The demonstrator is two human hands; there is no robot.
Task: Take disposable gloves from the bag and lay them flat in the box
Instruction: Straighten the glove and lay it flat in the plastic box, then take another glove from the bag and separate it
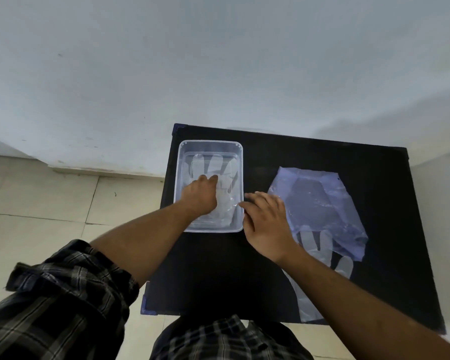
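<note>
Left hand [199, 197] presses curled fingers onto a clear glove [220, 172] in the box [240, 162] at the table's [218, 268] far-left corner; right hand [266, 224], fingers spread, rests beside the bag [320, 203].

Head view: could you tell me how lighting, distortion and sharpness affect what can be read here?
Head view: soft, even light with faint shadows; wide-angle bending curves the black table edges; the clear box and the glove in it are low-contrast and show small glints; the left hand and right hand look slightly soft.
</note>
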